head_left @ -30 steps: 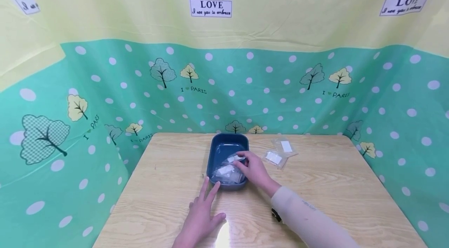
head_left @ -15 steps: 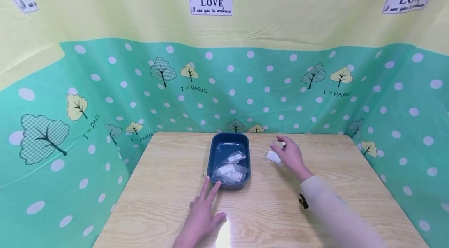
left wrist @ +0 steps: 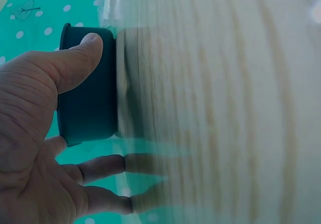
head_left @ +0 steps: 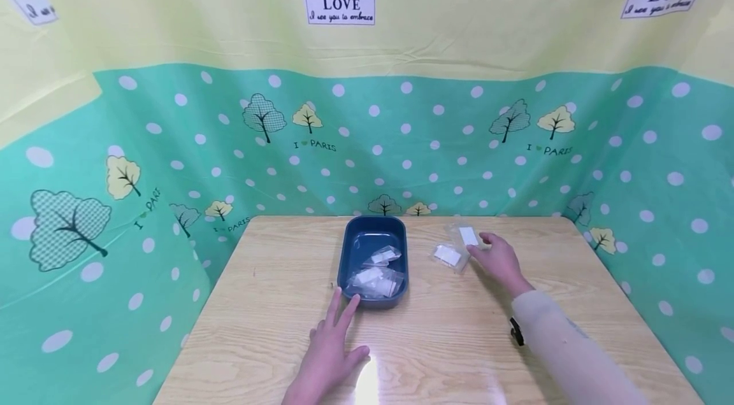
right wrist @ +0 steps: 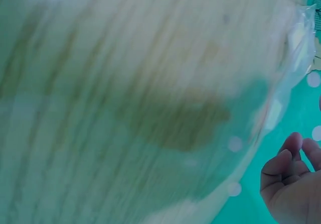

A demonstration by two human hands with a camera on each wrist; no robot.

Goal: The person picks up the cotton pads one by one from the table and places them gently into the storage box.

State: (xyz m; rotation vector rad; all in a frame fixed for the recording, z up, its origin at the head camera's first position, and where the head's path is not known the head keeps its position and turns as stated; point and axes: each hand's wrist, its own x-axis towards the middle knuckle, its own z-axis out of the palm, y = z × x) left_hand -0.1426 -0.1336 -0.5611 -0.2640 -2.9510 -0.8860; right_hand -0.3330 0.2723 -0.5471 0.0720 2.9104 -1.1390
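Observation:
A dark blue rectangular tray (head_left: 375, 304) stands near the middle of the table's far half. Inside its near part lie several small clear plastic bags (head_left: 378, 282) with white pieces in them. My left hand (head_left: 328, 349) is spread flat-fingered, fingertips at the tray's near left corner; the left wrist view shows the thumb in front of the tray wall (left wrist: 88, 103). Right of the tray, two more clear bags overlap on the table, a nearer one (head_left: 447, 256) and a farther one (head_left: 467, 235). Beside them is my right hand (head_left: 502, 262), fingers loosely bent, nothing seen between them.
The light wood table (head_left: 275, 309) ends at a green curtain (head_left: 401, 156) with dots and trees, which surrounds it on the back and sides. A dark object (head_left: 517, 332) sits at the right sleeve's wrist.
My right hand has left the tray and moved right to the bags on the table. One bag now lies by itself in the tray, above the others. The left hand stays put.

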